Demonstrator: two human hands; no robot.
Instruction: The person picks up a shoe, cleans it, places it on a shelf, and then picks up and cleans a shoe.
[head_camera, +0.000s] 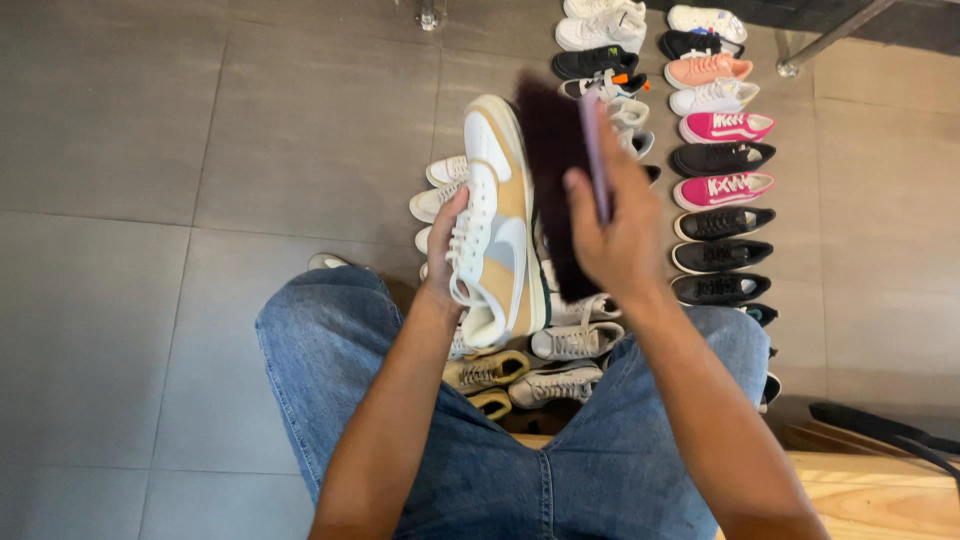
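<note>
One sneaker (497, 225), white and tan with a grey side mark, is held up over the person's lap, toe pointing away and sole side turned toward the brush. The left hand (447, 262) is inside or behind its collar, fingers wrapped over the laces, gripping it. The right hand (615, 235) is closed around a brush (557, 170) with a pale purple back and long dark bristles, which lie against the sneaker's right edge. Both forearms rise from knees in blue jeans (500, 470). Below the sneaker, on the grey tiled floor (150, 150), several white and yellowish shoes (560, 365) crowd between the knees. Further out, toward the floor's far right edge, stands a row of pairs (722, 170) in white, black, peach and pink. A wooden board (870, 495) shows at the near right corner.
</note>
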